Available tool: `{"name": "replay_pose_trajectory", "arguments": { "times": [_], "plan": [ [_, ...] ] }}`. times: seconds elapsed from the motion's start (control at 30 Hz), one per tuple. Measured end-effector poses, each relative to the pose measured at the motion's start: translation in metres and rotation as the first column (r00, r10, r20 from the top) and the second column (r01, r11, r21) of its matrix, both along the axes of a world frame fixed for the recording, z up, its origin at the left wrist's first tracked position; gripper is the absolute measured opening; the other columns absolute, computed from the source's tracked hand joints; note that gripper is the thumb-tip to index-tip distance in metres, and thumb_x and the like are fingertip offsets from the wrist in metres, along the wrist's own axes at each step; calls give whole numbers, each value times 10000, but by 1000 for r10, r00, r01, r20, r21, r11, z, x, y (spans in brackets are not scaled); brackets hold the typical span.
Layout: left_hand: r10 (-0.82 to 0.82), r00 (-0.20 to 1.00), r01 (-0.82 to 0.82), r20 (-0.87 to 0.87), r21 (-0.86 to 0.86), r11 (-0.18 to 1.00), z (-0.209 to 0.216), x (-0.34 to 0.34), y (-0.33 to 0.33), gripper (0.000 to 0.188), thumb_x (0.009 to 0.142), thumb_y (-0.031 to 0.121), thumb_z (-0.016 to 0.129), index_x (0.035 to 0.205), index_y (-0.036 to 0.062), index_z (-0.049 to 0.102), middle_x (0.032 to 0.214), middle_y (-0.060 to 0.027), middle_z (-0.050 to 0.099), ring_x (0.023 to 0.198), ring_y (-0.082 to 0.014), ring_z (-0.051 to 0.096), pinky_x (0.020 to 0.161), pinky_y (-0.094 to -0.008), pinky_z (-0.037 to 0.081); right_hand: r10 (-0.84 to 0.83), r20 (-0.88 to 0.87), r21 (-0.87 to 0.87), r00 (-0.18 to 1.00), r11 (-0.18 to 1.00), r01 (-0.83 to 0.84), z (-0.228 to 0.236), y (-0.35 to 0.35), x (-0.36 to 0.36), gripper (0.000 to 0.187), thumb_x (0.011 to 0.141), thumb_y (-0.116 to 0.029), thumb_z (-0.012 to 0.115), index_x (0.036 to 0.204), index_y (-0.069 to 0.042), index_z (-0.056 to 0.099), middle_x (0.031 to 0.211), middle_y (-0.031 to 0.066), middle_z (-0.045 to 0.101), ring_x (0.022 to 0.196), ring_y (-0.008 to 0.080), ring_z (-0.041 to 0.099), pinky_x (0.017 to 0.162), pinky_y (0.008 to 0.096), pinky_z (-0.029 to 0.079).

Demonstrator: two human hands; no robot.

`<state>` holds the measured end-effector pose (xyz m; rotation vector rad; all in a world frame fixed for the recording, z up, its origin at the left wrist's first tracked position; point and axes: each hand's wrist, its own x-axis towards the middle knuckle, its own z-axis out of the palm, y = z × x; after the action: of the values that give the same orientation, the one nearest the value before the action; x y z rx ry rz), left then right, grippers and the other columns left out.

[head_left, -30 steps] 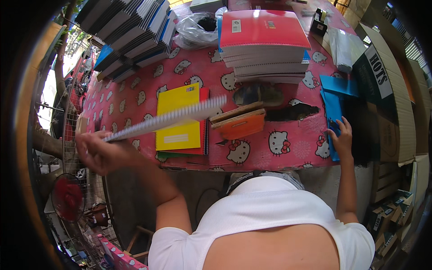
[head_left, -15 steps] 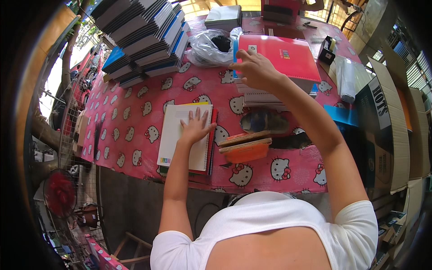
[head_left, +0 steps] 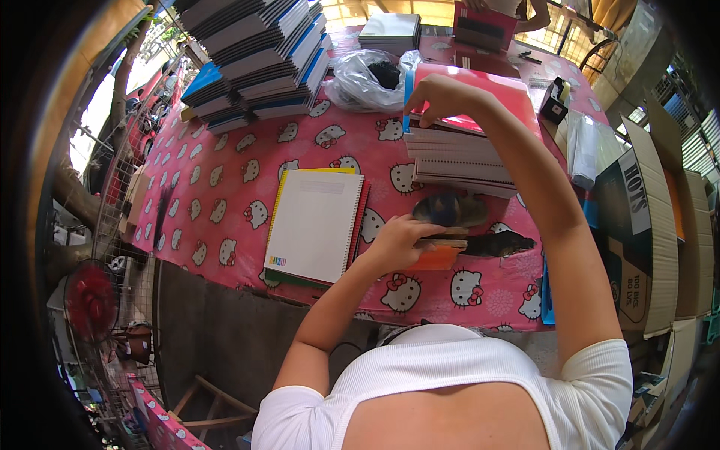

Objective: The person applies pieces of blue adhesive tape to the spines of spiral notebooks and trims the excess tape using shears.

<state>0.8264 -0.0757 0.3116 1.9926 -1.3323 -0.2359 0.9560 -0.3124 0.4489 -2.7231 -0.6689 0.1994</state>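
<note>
My left hand is closed around the left end of an orange and brown block-like thing, whose kind I cannot make out. To its left lies a small pile of spiral notebooks, a white-covered notebook on top, with yellow, red and green edges showing beneath. Farther away, my right hand bends its fingers over the left edge of a red spiral notebook. That notebook tops a thick stack of notebooks. Parts of its cover are hidden by my hand and forearm.
Tall notebook stacks rise at the far left, beside a clear plastic bag. A tape dispenser and an open cardboard box stand on the right. Another person's arm shows at the far edge. The pink tablecloth has a torn dark patch.
My left hand has left the white notebook and moved right onto the orange and brown thing. My right hand has bent down at the red notebook's left edge; a blue sheet at right has shifted nearer.
</note>
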Motion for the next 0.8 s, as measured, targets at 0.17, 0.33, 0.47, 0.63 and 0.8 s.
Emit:
{"name": "replay_pose_trajectory", "arguments": {
  "times": [0.17,0.33,0.47,0.63,0.8],
  "plan": [
    [-23,988,32,-150,60,998,7,-3,-9,548,733,112,745,1255,81,584,1116,-122,660,964,-314,593,853,-383,476,-50,87,-58,995,997,56,2,-5,-6,484,693,-90,709,1172,-143,655,899,115,698,835,247,668,745,375,520],
    [422,879,-465,-221,-591,660,30,13,-15,751,743,138,740,1395,37,380,1343,-151,498,1212,-311,523,1072,-410,328,-225,360,133,905,973,189,30,27,-74,439,752,-105,647,1179,-92,544,825,145,679,719,255,669,614,376,519],
    [553,727,-183,407,-662,727,70,33,0,403,753,87,690,1139,44,580,1099,-116,649,1003,-283,635,1063,-452,335,295,709,-64,641,931,-359,23,73,-190,614,715,-200,739,1242,-78,448,966,111,626,909,307,641,743,414,532],
    [417,903,-161,102,-819,550,106,-16,22,192,776,81,741,931,33,639,873,-71,697,779,-197,667,779,-361,534,-608,721,597,333,788,148,-7,-5,-251,756,783,-237,769,1378,-57,341,1247,168,549,1139,316,554,967,398,446],
    [369,904,-402,-217,-728,555,92,-33,44,212,821,74,743,983,-1,629,929,-57,682,809,-111,626,726,-271,509,-648,169,763,743,563,317,-131,-15,-275,375,743,-42,760,1092,-20,621,1054,124,661,981,218,639,808,332,502]
  ]
}}
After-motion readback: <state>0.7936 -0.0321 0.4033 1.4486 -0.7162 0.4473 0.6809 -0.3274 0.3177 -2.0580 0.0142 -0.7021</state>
